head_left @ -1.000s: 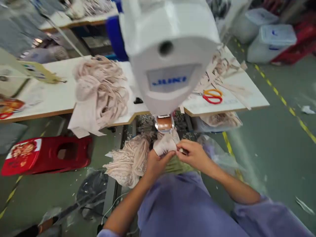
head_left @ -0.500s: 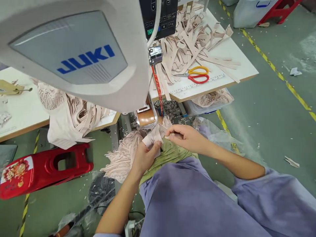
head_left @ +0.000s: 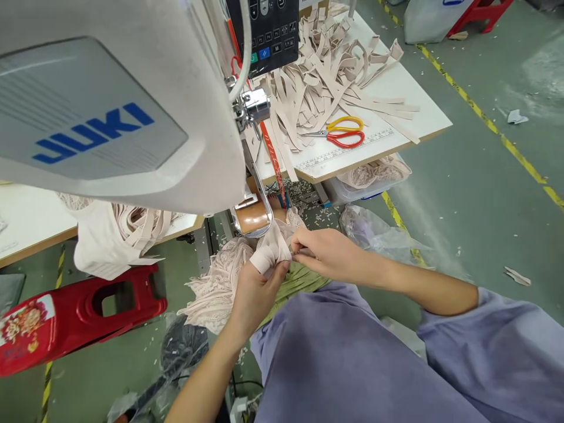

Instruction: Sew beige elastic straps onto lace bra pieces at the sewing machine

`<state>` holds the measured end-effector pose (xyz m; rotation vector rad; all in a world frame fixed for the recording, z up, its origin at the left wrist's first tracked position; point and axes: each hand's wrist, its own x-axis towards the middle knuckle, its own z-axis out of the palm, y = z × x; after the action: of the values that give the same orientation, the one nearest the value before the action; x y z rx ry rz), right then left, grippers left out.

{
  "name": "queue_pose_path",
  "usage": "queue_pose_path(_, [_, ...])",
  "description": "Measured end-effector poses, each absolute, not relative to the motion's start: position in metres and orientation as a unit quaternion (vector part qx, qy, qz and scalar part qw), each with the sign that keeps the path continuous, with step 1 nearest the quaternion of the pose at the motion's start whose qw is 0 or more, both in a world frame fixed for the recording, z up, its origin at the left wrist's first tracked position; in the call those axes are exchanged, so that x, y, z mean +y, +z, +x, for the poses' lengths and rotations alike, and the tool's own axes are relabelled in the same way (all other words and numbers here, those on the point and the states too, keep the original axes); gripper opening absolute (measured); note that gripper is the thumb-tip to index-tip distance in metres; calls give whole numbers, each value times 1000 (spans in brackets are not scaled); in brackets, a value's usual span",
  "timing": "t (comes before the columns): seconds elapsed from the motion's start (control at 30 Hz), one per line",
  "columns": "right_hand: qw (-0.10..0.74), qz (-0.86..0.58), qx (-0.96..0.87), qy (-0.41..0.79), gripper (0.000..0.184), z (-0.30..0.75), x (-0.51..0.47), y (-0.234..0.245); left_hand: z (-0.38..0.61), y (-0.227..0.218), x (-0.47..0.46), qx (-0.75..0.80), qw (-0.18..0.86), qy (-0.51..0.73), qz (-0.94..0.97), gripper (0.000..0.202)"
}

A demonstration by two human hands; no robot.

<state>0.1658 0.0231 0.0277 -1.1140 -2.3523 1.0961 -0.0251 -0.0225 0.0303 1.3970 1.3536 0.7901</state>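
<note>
A white JUKI sewing machine (head_left: 110, 111) fills the upper left. Below its head, my left hand (head_left: 255, 291) is closed round a folded pale pink fabric piece (head_left: 272, 251). My right hand (head_left: 328, 254) pinches the same piece from the right, fingers pressed together, possibly on a small metal tool that I cannot make out. Both hands sit just in front of the machine's brown arm (head_left: 253, 216). A heap of pink lace (head_left: 215, 285) hangs beneath my left hand.
A white table (head_left: 423, 114) at upper right carries many pink elastic strips (head_left: 326, 76) and red-and-yellow scissors (head_left: 341, 132). A red plastic stool (head_left: 74, 320) lies on the green floor at left. Clear plastic bags (head_left: 374, 232) and a bin with lace (head_left: 374, 176) sit under the table.
The view has swung down and closer to the machine. My right hand has closed in on the fabric piece, meeting my left hand, which has lifted the piece slightly.
</note>
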Motion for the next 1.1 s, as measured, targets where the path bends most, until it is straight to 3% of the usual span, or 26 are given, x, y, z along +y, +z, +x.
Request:
queue_pose_path(0.5, [97, -409, -691, 588, 23, 170, 45, 42, -26, 32, -15, 558, 549, 338, 522, 26])
queue_pose_path(0.8, [136, -429, -615, 648, 29, 166, 43, 43, -21, 36, -9, 581, 542, 369, 482, 35])
queue_pose_path(1.0, [188, -452, -668, 561, 25, 151, 36, 62, -12, 43, -10, 570, 545, 458, 411, 46])
queue_pose_path(1.1, [169, -456, -692, 534, 22, 149, 38, 70, -18, 32, -16, 530, 575, 482, 395, 44])
